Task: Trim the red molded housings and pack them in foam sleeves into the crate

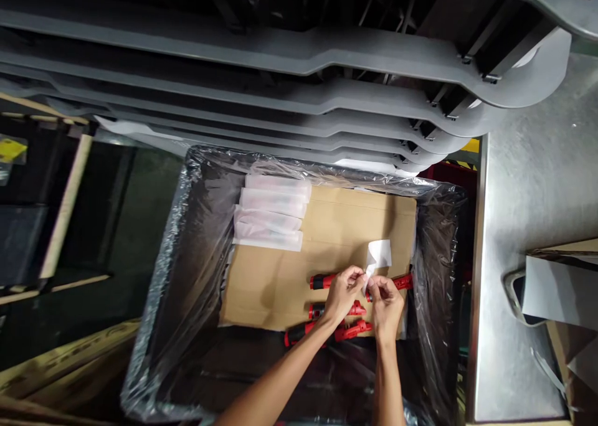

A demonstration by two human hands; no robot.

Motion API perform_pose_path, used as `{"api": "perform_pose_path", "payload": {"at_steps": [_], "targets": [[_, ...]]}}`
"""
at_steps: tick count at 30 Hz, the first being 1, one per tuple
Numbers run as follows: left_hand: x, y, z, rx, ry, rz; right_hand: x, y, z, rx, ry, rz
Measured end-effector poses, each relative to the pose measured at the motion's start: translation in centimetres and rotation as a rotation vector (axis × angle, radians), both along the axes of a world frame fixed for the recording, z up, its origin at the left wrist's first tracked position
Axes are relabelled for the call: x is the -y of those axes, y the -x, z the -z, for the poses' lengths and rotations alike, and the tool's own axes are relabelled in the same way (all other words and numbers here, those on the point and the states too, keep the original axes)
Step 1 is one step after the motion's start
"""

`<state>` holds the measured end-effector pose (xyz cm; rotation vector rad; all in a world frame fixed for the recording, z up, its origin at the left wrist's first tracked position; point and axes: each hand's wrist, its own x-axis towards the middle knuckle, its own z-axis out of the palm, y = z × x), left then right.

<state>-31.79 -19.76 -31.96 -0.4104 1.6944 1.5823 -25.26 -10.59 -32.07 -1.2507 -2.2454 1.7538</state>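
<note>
A: Those grey panels (299, 52) loom closest. What's beyond them?

B: A bin (200, 245) lined with clear plastic, with cardboard (261, 301) lying inside. Pale pouches (273, 198) overlap at its far left corner. Red pieces (352, 331) with black parts lie towards the near right, some partly behind the arms.

A: And the person's grip?

B: The left grip (344, 294) and right grip (387, 302) come together over the cardboard's right side, fingertips of both pinching a white slip (379, 253) between them. Its far end spreads loose beyond the fingers.

A: Bag or sheet?

B: Can't tell. It looks twisted near the pinch.

A: How would it handle?

B: Light and limp, I'd judge, quick to crease, perhaps slippery. A fine pinch at the edge from either side should suit; a hard tug might tear it.

A: The red pieces?

B: Stiffer and heavier, by the look. I'd hold those round the thick black part.
</note>
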Motion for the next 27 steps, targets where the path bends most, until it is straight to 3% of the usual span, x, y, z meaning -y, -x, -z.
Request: {"api": "perform_pose_path", "payload": {"at_steps": [5,10,14,19,22,27], "targets": [[-0.4,0.5,0.2,-0.117,0.04,0.144,-0.6,-0.1,0.2,-0.018,0.111,0.044],[-0.4,0.1,0.0,-0.172,0.093,0.217,-0.8,-0.1,0.4,-0.004,0.089,0.071],[-0.1,-0.1,0.1,-0.193,0.164,0.227,-0.8,-0.6,0.4,0.074,-0.009,0.076],[0.0,-0.3,-0.2,-0.233,0.178,0.269,-0.2,-0.6,-0.2,0.218,-0.247,0.056],[0.0,-0.9,-0.7,-0.258,0.182,0.307,0.2,-0.3,-0.2,0.257,-0.296,-0.026],[-0.2,-1.7,-1.8,-0.252,0.247,0.324,0.1,-0.6,0.0,0.361,-0.38,0.023]]}}
